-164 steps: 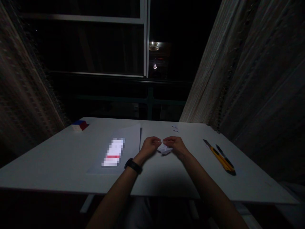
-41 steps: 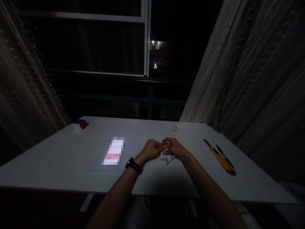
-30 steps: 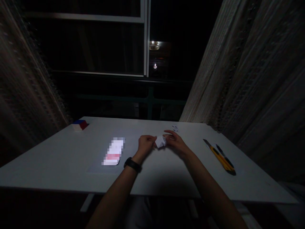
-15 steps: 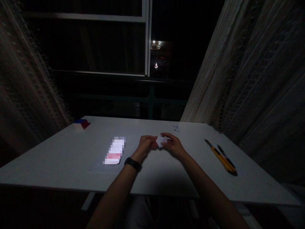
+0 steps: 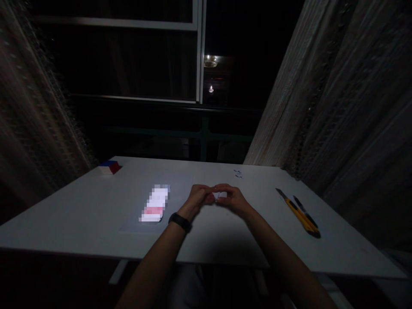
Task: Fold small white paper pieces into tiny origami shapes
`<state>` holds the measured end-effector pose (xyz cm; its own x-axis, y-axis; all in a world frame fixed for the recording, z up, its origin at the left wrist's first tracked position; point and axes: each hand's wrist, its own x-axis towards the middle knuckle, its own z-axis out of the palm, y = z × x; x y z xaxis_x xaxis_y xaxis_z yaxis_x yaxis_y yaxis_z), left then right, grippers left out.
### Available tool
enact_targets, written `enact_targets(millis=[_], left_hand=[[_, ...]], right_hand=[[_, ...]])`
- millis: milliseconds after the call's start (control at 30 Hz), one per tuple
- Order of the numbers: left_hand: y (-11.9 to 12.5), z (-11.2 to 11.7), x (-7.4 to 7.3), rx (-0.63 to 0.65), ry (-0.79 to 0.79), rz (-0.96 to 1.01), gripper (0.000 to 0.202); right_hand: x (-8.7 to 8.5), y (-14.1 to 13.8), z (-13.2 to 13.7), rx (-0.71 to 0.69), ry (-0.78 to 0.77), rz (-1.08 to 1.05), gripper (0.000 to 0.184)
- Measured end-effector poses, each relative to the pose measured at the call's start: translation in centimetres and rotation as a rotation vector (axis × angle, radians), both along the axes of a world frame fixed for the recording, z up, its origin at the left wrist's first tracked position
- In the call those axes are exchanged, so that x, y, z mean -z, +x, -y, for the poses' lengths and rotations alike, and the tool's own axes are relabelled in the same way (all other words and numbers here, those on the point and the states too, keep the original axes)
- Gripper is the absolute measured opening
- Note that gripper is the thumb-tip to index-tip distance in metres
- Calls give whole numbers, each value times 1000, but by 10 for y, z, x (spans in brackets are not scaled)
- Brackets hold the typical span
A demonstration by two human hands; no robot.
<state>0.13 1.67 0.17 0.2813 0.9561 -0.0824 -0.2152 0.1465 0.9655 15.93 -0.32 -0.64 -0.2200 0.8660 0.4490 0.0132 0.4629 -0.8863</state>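
Folded white paper (image 5: 222, 195), small and partly hidden, sits between the bare left hand (image 5: 198, 195) and bare right hand (image 5: 237, 200) over the white table (image 5: 93, 210). Both hands' fingers are clamped on it.

- Between my bare left hand (image 5: 198, 196) and bare right hand (image 5: 236, 200), I hold a small folded white paper piece (image 5: 222, 195), partly hidden by my fingers.
- I wear a black wristband (image 5: 180, 222) on my left wrist.
- Left of my hands, a bright rectangular phone (image 5: 155, 204), its screen pixelated, lies on a thin white paper sheet (image 5: 130, 225).
- Farther beyond, leftward, sits a blue, red and white block (image 5: 110, 167).
- Just beyond my right hand are small dark marks (image 5: 238, 174).
- Well right of it, a yellow-and-black utility knife (image 5: 299, 214) lies beside a slim black pen (image 5: 298, 201).
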Motion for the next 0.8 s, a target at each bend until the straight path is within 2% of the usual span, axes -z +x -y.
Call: enact_targets(millis=[133, 300, 500, 800], left_hand=[[1, -1, 1, 26, 8, -49, 26], [2, -2, 2, 19, 8, -50, 30], [1, 1, 0, 51, 72, -72, 32], [3, -2, 7, 66, 152, -84, 33]], right_hand=[[2, -1, -1, -33, -41, -24, 26], [5, 1, -1, -50, -113, -12, 26], [5, 3, 0, -88, -112, 10, 22], [3, 5, 3, -120, -150, 18, 17]])
